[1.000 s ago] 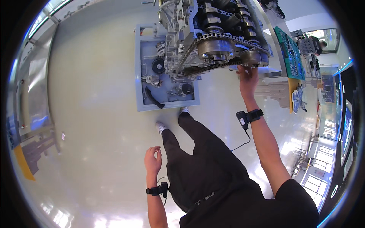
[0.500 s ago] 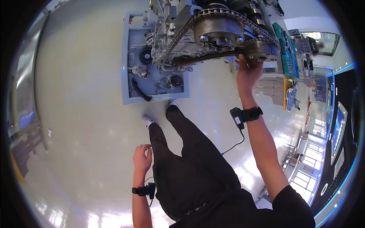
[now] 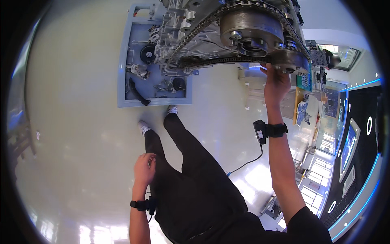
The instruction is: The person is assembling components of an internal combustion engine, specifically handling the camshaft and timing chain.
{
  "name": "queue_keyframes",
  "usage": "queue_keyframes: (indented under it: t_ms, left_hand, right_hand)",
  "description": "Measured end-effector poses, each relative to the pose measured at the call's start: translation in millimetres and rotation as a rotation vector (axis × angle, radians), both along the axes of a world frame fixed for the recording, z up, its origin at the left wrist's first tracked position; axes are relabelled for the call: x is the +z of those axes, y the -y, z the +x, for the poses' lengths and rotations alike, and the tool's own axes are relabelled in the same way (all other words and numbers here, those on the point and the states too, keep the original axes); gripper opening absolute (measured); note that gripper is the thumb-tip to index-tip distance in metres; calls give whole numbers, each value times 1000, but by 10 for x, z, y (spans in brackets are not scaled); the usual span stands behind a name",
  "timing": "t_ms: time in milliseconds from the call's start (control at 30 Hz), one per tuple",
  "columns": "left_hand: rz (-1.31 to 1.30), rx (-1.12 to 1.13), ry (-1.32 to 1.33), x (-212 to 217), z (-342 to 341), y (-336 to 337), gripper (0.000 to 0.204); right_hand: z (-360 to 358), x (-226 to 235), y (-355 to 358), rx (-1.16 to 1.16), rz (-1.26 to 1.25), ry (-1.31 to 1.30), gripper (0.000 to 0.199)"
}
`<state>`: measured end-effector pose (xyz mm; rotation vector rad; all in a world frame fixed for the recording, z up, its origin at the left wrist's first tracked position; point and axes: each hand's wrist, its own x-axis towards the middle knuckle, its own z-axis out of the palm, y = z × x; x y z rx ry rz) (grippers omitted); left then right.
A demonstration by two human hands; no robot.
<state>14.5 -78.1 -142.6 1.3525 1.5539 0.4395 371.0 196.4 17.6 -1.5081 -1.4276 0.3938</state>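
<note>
The head view looks steeply down from the wearer's own head, upright and unmirrored, through a wide fisheye lens whose dark round border crops the corners. It faces along the body: the trousers [image 3: 199, 175] run up from the lower edge to the shoes [image 3: 144, 127], with the left forearm [image 3: 139, 227] and right forearm [image 3: 280, 162] rising alongside. The engine [image 3: 245, 30] looms close at the top and is cut by that edge; the floor [image 3: 81, 122] lies farther below. Toward the right rim, the dark wall [image 3: 365, 110] leans and curves.
</note>
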Motion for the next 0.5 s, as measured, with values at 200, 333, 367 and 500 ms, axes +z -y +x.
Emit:
queue_keyframes:
  t_ms: [200, 333, 367, 500]
  left_hand:
    - [-56, 10, 9, -75, 32, 56, 12]
    - [-49, -28, -23, 1, 31, 17, 11]
    - [-52, -31, -27, 40, 31, -19, 11]
    - [-30, -47, -36, 320, 18, -295, 10]
  right_hand:
    - [-89, 86, 0, -11, 9, 21, 22]
    - [-2, 43, 14, -53, 5, 57, 18]
    - [55, 41, 7, -61, 27, 50, 18]
    - [91, 164, 51, -160, -131, 159, 16]
